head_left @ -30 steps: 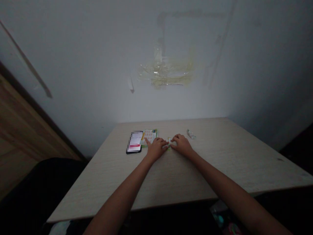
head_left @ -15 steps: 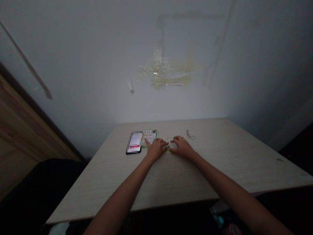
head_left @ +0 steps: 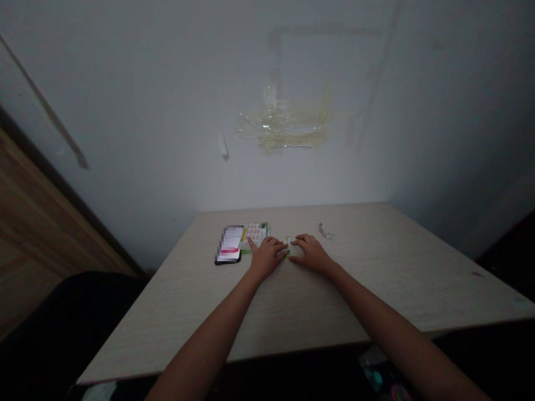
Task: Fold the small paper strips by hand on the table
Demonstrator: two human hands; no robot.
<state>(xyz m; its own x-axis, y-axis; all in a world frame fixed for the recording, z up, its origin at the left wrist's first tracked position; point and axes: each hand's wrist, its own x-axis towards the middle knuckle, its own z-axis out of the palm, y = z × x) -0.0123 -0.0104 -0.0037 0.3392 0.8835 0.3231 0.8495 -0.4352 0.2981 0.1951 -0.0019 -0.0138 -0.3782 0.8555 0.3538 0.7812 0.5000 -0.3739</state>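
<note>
A small green-and-white paper piece (head_left: pixel 288 245) lies on the table between my hands, partly covered by fingers. My left hand (head_left: pixel 266 258) is palm down, with its thumb and index fingertips together at the paper's left edge; its little finger sticks out to the left. On the other side, my right hand (head_left: pixel 312 253) has its fingers curved, thumb and index apart, their tips close to the paper's right edge. Whether those tips touch it, I cannot tell. A printed leaflet (head_left: pixel 253 231) with rows of small pictures lies just beyond my left hand.
A phone (head_left: pixel 229 243) with a lit screen lies left of the leaflet, touching or overlapping it. Behind my right hand is a crumpled wrapper (head_left: pixel 325 230). The pale wooden table (head_left: pixel 301 317) meets a wall (head_left: pixel 167 111) marked with yellowed tape (head_left: pixel 288 125).
Very little differs. My right fingertips have shifted slightly, showing a bit more of the small paper piece. My left hand stays in place, and the other things lie as before.
</note>
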